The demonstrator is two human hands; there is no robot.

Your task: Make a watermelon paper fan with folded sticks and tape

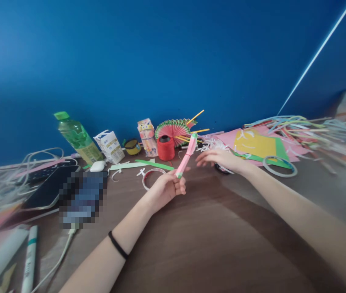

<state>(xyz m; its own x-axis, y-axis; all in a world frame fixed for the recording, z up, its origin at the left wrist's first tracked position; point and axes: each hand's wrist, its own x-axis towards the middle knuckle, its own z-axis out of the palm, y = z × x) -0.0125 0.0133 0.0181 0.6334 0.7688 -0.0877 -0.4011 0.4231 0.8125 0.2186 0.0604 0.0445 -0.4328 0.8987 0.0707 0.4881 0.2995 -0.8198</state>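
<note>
My left hand [167, 188] is closed round the lower end of a folded pink paper fan with green edges [186, 156], held tilted up and to the right above the brown table [209, 240]. My right hand [218, 158] reaches forward just right of the fan, fingers stretched out flat and holding nothing, above a dark round thing [220, 168] on the table. A red spool of thread [166, 148] stands just behind the fan. An opened pink and green paper fan with yellow sticks [174, 129] stands behind the spool against the blue wall.
At left lie a green bottle [77, 136], a small carton [109, 146], a phone [83, 197], cables and a white pen [29, 260]. A tape ring [152, 176] and green strips [154, 165] lie centre. Coloured paper sheets [255, 144], a tape roll [279, 166] and paper strips fill the right.
</note>
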